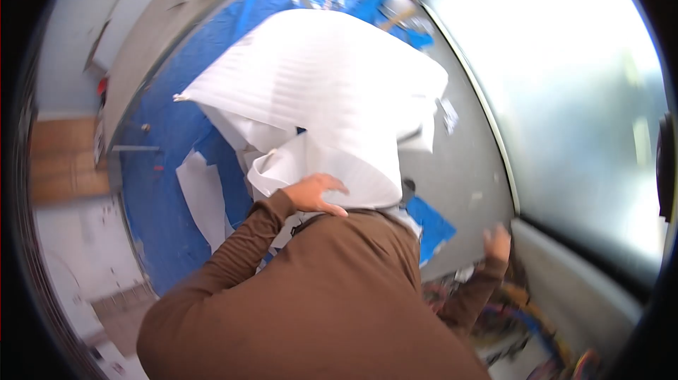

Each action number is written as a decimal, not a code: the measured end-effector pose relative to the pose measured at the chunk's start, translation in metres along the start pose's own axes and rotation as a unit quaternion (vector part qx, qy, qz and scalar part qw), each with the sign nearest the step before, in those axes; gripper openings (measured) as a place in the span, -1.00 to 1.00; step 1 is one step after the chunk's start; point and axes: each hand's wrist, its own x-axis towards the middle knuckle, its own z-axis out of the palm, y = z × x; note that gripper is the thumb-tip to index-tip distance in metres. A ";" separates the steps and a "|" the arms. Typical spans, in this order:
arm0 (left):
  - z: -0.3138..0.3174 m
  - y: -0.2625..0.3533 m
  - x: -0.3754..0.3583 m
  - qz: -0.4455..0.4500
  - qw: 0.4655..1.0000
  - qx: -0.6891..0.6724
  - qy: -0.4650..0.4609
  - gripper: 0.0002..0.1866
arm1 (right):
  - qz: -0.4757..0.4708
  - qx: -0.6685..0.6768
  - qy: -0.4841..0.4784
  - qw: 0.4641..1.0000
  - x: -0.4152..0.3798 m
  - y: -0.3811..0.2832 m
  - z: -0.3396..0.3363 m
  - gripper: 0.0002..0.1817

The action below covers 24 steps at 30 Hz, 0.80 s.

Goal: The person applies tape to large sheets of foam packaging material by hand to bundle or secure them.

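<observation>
A large white sheet of soft packing foam [332, 76] lies bunched and folded in front of me, with one fold curling up close to my body. My left hand [318, 194] is at the near edge of that foam, its thumb and fingers apart, and it appears to touch the surface without gripping it. Off to the right, away from the foam, my right hand [497, 242] hangs above the grey floor near the low wall. Motion blur smears its fingers, and I make out nothing held in it.
Blue plastic sheeting [159, 189] covers the surface on the left, with a torn white piece [203, 193] lying on it. A frosted glass panel [558, 83] rises on the right. Tangled cables and tools [522, 316] lie at lower right. A cardboard box [67, 161] stands far left.
</observation>
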 end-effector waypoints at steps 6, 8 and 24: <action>0.019 -0.039 0.059 -0.130 0.980 0.086 0.125 -0.69 | -0.064 0.166 -0.050 0.983 0.021 -0.059 -0.014 -0.55; -0.007 -0.082 0.056 -0.152 0.917 0.123 0.347 -0.78 | -0.102 0.171 -0.046 0.979 0.039 -0.081 -0.017 -0.55; 0.152 -0.232 -0.168 -0.293 0.812 0.089 0.497 -0.26 | 0.356 0.576 -0.260 0.688 -0.031 -0.008 0.271 -0.31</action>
